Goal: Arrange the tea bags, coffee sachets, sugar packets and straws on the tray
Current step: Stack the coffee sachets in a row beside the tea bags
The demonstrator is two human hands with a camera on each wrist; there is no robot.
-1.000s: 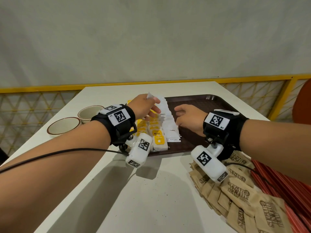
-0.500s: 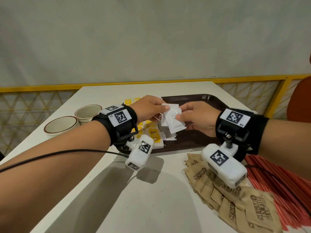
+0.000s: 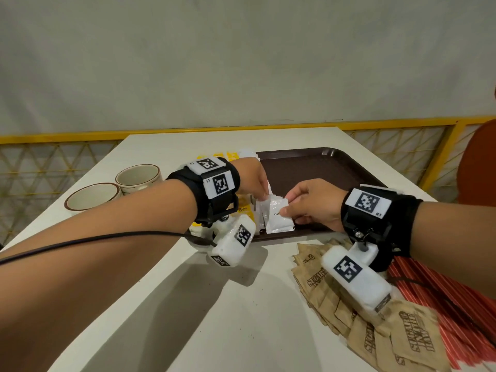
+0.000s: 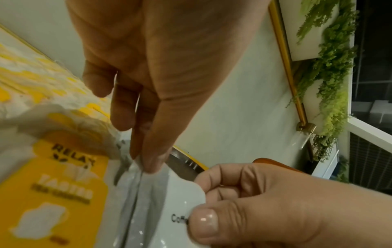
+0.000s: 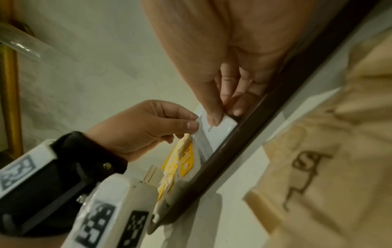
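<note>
**Both hands on the coffee sachets**

Your right hand (image 3: pixel 312 204) pinches the top coffee sachet (image 3: pixel 277 216); your left hand's (image 3: pixel 252 181) fingers (image 4: pixel 148 157) pinch the sachets' far end. They sit at the tray's (image 3: pixel 316 162) near-left corner beside yellow tea bags (image 4: pixel 53 193). Sugar packets (image 3: pixel 402 336) and red straws (image 3: pixel 456 304) lie at the desk's (image 3: pixel 188 318) near-right edge.

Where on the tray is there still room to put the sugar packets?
The tray is bare behind the right hand, out to its far and right rims. Its left side is crowded with yellow tea bags and white coffee sachets.
</note>
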